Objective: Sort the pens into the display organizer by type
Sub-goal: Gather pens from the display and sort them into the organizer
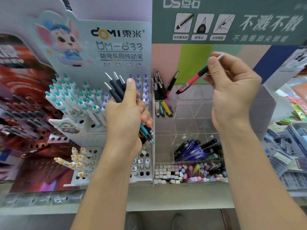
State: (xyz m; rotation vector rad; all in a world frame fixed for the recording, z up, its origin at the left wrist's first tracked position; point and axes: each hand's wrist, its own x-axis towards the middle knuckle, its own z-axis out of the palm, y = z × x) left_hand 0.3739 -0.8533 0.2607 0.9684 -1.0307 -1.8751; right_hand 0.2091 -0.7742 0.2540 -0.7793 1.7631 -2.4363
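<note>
With the left hand (pixel 126 113) clutching a bundle of dark pens (pixel 116 88), the right hand (pixel 232 83) pinches a pink-and-black pen (pixel 192 82) above the clear organizer (pixel 166 105), likely bound for its matching upper-left compartment.

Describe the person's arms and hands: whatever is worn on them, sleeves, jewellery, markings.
Both forearms are bare up to the frame's bottom edge; no sleeve shows. The left hand and right hand wear no gloves, and no rings, watch or bracelet are visible. Fingernails are short and unpainted. No markings show.
</note>
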